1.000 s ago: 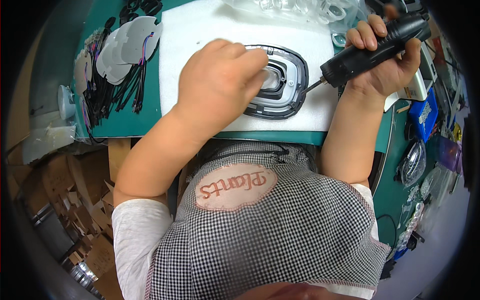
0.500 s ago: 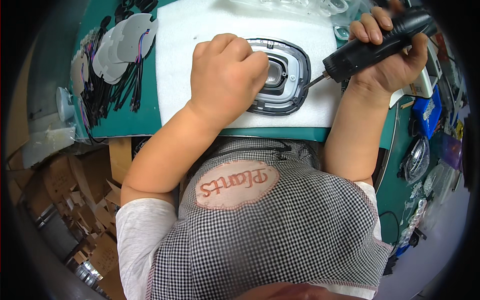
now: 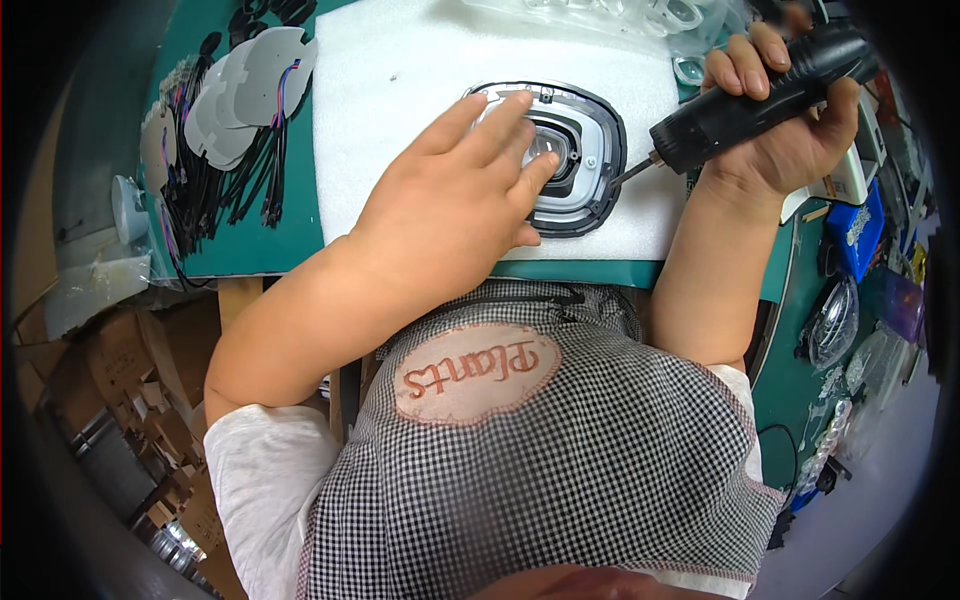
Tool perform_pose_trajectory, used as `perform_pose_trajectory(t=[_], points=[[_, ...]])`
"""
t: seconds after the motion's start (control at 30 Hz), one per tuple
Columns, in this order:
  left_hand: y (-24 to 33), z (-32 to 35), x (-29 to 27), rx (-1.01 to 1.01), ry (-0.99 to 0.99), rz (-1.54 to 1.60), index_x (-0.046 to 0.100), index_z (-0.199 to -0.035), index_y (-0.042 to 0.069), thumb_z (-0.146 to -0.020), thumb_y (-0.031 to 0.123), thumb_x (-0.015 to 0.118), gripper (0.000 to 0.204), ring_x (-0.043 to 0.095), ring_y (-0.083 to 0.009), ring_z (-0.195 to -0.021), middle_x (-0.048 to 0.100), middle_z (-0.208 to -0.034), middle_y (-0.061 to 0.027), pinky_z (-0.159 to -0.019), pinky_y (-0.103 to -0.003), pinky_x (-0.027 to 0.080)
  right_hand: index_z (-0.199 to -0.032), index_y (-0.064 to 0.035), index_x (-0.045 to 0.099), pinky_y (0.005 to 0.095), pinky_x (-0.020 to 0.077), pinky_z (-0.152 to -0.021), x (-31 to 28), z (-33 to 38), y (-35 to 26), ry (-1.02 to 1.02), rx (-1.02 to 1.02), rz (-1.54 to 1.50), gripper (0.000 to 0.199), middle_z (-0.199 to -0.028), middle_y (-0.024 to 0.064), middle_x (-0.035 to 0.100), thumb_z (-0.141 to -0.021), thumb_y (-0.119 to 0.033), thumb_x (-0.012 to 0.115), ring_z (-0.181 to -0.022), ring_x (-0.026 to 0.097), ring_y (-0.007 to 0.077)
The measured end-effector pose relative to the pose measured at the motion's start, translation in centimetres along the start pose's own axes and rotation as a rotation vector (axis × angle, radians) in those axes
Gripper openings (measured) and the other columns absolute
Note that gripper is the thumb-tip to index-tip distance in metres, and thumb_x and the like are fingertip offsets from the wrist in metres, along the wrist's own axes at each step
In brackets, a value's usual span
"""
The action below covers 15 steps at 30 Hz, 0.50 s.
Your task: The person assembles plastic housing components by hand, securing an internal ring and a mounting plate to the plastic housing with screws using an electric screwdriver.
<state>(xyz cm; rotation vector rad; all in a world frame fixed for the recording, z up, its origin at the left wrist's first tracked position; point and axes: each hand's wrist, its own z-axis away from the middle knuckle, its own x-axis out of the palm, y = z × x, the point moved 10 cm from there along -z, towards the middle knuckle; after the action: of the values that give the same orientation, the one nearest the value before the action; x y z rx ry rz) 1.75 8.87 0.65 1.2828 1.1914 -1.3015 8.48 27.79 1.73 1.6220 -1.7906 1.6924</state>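
My right hand [image 3: 775, 110] is wrapped round a black electric screwdriver [image 3: 730, 115]. Its thin bit points down and left, and the tip meets or nearly meets the right rim of an oval housing [image 3: 603, 190]. This housing is grey and white with a black edge and a clear lens-like piece in its middle. Over its left part lies my left hand [image 3: 450, 190], fingers stretched out and spread. One fingertip rests at the central clear piece, others near the upper left rim. The hand hides the housing's left side.
White foam sheet [image 3: 370, 120] lies under the housing on a green table [image 3: 225, 265]. On the left are grey plates [image 3: 270, 80] and bundled black cables [image 3: 250, 180]. Clear plastic bags [image 3: 620, 20] lie at the back. A blue tray [image 3: 858, 230] stands at the right.
My left hand has gone from a closed fist to spread fingers and dropped slightly nearer me. The housing has shifted slightly right and nearer. The screwdriver has barely moved.
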Motion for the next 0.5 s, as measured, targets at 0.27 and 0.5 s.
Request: perform_pose_trajectory(t=[0.27,0.5], points=[[1.6,-0.2,1.6,0.191,-0.142,-0.277,0.057,-0.127,-0.001,-0.085,0.037,0.063,0.058,0.042,-0.0254,-0.135,0.060,-0.126,-0.0197,-0.119,-0.040,0.017,-0.130,-0.0021,0.048,0.0298,0.0487,-0.052,-0.3,-0.2,0.1,-0.001,0.007,-0.015,0.054,-0.078,0.0061,0.057,-0.096,-0.043,0.053,-0.056,0.057,0.0163],[1.1,0.2,2.1,0.169,-0.113,-0.252,0.054,-0.128,-0.006,-0.087,0.037,0.059,0.059,0.044,-0.0291,-0.133,0.058,-0.127,-0.0250,-0.120,-0.041,0.015,-0.130,-0.0002,0.047,0.0306,0.0444,-0.059,-0.2,-1.4,0.9,-0.131,0.087,-0.189,0.058,-0.082,0.0064,0.052,-0.091,-0.043,0.057,-0.063,0.052,0.0162]])
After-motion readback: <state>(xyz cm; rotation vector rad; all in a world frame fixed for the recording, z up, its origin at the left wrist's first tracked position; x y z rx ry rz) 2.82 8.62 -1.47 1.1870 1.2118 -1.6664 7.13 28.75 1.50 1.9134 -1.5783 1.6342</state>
